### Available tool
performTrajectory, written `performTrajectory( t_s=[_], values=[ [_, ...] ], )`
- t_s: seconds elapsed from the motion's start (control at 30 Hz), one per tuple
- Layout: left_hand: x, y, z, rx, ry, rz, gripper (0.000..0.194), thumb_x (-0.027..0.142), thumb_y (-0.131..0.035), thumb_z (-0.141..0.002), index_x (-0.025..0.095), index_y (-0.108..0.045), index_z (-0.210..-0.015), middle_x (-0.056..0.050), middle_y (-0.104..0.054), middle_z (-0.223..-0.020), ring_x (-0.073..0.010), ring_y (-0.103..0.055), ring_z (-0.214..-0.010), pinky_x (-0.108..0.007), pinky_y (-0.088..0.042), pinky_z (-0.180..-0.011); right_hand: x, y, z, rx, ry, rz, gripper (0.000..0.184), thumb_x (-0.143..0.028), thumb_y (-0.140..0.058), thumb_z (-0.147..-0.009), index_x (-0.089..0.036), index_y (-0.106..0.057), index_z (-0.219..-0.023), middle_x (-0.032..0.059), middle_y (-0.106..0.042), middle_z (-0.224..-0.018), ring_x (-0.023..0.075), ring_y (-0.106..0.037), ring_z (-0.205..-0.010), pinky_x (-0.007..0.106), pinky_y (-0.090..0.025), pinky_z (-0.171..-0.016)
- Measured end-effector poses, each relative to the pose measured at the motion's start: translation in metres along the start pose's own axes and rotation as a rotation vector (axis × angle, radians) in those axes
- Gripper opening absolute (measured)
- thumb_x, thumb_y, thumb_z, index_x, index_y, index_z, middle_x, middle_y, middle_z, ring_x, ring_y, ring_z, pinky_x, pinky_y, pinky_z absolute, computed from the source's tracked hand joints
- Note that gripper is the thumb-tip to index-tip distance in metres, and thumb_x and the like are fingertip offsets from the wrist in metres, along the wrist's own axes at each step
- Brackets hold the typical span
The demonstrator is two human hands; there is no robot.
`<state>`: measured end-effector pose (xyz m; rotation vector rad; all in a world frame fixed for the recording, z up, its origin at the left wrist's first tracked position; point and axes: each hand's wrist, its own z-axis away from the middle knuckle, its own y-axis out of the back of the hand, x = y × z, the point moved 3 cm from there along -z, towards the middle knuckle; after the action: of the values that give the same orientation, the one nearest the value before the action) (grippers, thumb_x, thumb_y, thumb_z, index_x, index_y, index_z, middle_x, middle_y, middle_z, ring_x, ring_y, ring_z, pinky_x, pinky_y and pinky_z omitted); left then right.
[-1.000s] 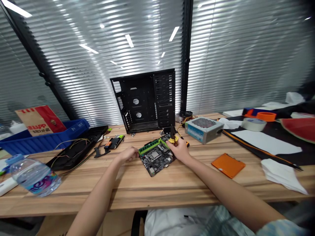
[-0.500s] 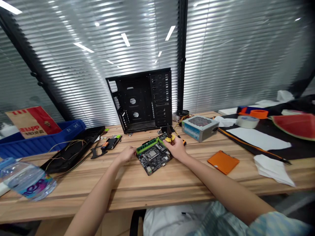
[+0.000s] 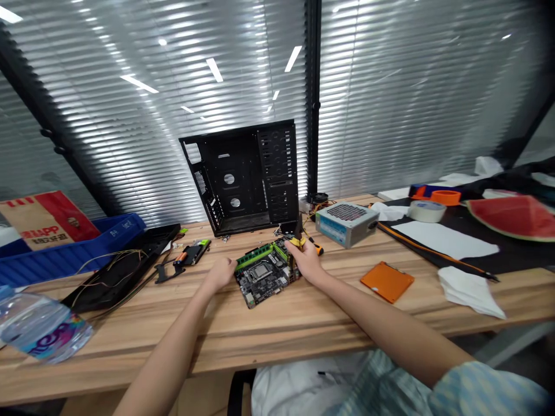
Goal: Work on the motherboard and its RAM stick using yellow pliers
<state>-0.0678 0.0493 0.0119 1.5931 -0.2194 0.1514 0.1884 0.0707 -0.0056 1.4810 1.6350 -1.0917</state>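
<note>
Gripping a yellow-handled tool (image 3: 297,242), the right hand (image 3: 309,260) adjoins the motherboard (image 3: 265,273); left hand (image 3: 222,273) at opposite edge, grip indeterminate.

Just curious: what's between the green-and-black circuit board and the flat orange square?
The right hand and wrist, plus wooden tabletop, lie there in the head view.

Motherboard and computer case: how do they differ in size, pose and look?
Size: the motherboard is far smaller than the computer case.
Pose: the motherboard is roughly flat between the left hand and right hand, while the computer case stands upright behind it.
Look: the motherboard is crowded with components and green slots; the computer case shows bare panels with cut-outs.
Shared: both are mostly black.
</note>
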Motion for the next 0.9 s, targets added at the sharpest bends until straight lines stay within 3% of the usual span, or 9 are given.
performTrajectory(
  t_s=[0.17, 0.27, 0.53, 0.9],
  values=[
    [-0.004, 0.0, -0.002, 0.012, 0.013, -0.069, 0.039, 0.025, -0.027, -0.091, 0.017, -0.051, -0.061, -0.011, -0.062, -0.068, -0.0193, -0.058, -0.067, -0.029, -0.034, -0.064, -0.004, 0.013, -0.012, 0.208, -0.049, -0.038, 0.041, -0.058, -0.064, -0.07, -0.019, -0.055, -0.079, 0.0027, -0.062, -0.078, 0.0173, -0.054, -0.075, 0.029, -0.045, -0.071],
    [-0.008, -0.001, -0.003, 0.011, 0.012, -0.085, 0.04, 0.026, -0.027, -0.092, 0.017, -0.053, -0.063, -0.013, -0.065, -0.071, -0.0202, -0.06, -0.07, -0.028, -0.036, -0.065, -0.004, 0.022, -0.019, 0.259, -0.03, -0.006, 0.043, -0.058, -0.063, -0.069, -0.018, -0.055, -0.08, 0.003, -0.062, -0.078, 0.0175, -0.053, -0.076, 0.029, -0.044, -0.072],
    [-0.012, 0.002, -0.005, -0.004, -0.007, -0.094, 0.037, 0.028, -0.029, -0.09, 0.016, -0.056, -0.068, -0.016, -0.069, -0.082, -0.0226, -0.064, -0.077, -0.028, -0.039, -0.067, 0.008, 0.024, -0.024, 0.196, -0.015, 0.072, 0.042, -0.057, -0.065, -0.068, -0.019, -0.056, -0.083, 0.0051, -0.065, -0.083, 0.0194, -0.056, -0.078, 0.031, -0.045, -0.074],
    [-0.016, 0.002, -0.005, 0.013, 0.004, -0.065, 0.04, 0.029, -0.025, -0.089, 0.017, -0.055, -0.065, -0.014, -0.069, -0.076, -0.023, -0.065, -0.076, -0.028, -0.04, -0.066, 0.024, 0.023, -0.03, 0.106, -0.021, 0.101, 0.046, -0.06, -0.064, -0.069, -0.018, -0.058, -0.087, 0.0066, -0.067, -0.088, 0.0211, -0.059, -0.082, 0.033, -0.046, -0.077]
  ],
)
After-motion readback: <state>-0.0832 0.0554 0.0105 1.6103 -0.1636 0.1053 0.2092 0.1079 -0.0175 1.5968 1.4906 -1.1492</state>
